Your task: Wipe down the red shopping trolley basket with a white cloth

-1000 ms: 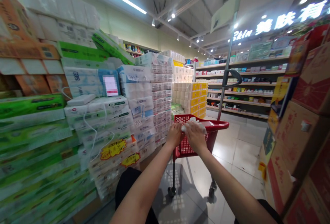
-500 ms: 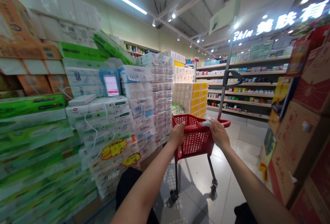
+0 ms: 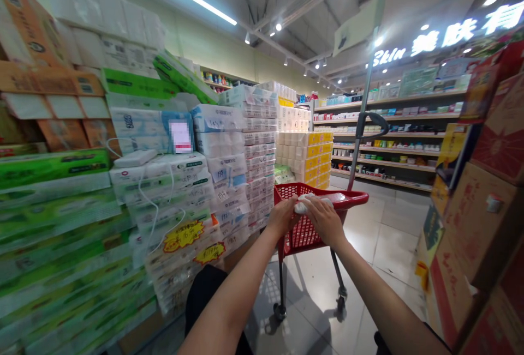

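Observation:
A red shopping cart (image 3: 311, 229) with a mesh basket and wheeled legs stands in front of me. My left hand (image 3: 283, 216) is closed around the left end of its red handle (image 3: 347, 198). Over the handle, my right hand (image 3: 325, 218) presses a crumpled white tissue (image 3: 303, 204) down, close beside the left hand. The tissue lies under and in front of the right fingers. From the cart's right side rises a tall metal pole (image 3: 360, 120) with a dark loop grip.
Stacked tissue packs (image 3: 225, 169) fill the left side, with yellow price tags (image 3: 184, 236). Cardboard boxes (image 3: 477, 224) are piled at the right. Behind the cart are yellow-and-white packs (image 3: 317, 153) and product shelves (image 3: 393, 150). Pale floor tiles (image 3: 380, 262) run between.
My right hand has slid left along the handle with the white tissue, from near the right end to beside my left hand. The left hand stays at the handle's left end.

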The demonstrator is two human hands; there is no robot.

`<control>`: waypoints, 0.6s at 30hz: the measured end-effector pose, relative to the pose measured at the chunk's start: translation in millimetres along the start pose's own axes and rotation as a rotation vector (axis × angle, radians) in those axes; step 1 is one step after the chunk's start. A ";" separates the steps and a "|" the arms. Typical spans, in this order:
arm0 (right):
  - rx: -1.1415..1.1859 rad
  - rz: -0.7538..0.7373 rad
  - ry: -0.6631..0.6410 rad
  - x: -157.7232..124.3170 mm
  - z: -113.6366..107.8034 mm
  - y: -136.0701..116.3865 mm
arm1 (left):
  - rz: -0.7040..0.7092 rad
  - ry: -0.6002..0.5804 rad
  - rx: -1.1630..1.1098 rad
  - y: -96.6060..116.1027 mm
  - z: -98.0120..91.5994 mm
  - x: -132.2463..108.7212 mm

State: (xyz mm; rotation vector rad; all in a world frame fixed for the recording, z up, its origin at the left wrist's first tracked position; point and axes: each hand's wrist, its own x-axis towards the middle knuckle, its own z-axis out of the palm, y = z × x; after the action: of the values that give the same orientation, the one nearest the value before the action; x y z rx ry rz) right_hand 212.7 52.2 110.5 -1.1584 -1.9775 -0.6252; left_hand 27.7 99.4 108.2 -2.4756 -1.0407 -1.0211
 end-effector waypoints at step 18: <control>-0.004 0.156 0.098 -6.5 11.9 -2.7 | -0.103 0.072 0.027 12.9 14.2 0.6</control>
State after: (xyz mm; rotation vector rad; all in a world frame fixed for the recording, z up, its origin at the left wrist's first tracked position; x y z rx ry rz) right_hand 208.2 56.1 98.1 -1.2466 -1.7849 -0.5933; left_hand 44.3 97.4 98.8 -2.3665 -1.1618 -1.1107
